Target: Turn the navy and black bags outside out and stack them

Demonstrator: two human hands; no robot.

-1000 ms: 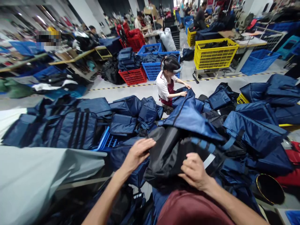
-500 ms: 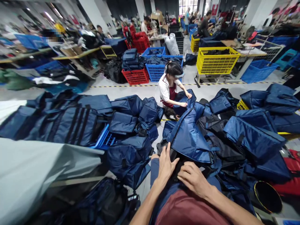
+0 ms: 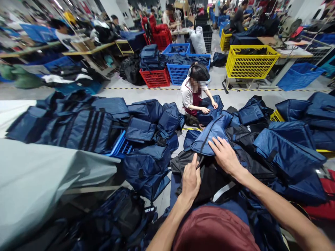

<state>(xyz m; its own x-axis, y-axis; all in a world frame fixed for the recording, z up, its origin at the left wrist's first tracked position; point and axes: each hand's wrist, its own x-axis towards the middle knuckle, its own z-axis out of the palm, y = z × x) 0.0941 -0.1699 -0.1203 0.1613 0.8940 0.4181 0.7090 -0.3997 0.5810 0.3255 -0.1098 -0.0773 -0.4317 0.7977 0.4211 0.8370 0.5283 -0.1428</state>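
Observation:
A blue bag with a black lining (image 3: 206, 181) lies across my lap, its blue panel (image 3: 213, 130) folded away from me. My left hand (image 3: 191, 181) is at the bag's near-left edge, index finger stretched along the dark seam and the other fingers curled on the black fabric. What lies under those curled fingers is partly hidden. My right hand (image 3: 226, 157) rests on the blue panel with its fingers spread, holding nothing. A white strip (image 3: 223, 191) shows on the black fabric below the hands.
A crouching co-worker (image 3: 195, 92) handles blue fabric just ahead. Blue bags (image 3: 146, 170) are heaped at left, more bags (image 3: 290, 157) at right. A pale sheet (image 3: 52, 174) covers the near left. Beyond the floor stripe stand a red crate (image 3: 155, 77) and a yellow crate (image 3: 251, 64).
My right hand has moved forward and right onto the blue panel. My left hand has shifted slightly down, its fingers now more curled. More black lining and the white strip are exposed.

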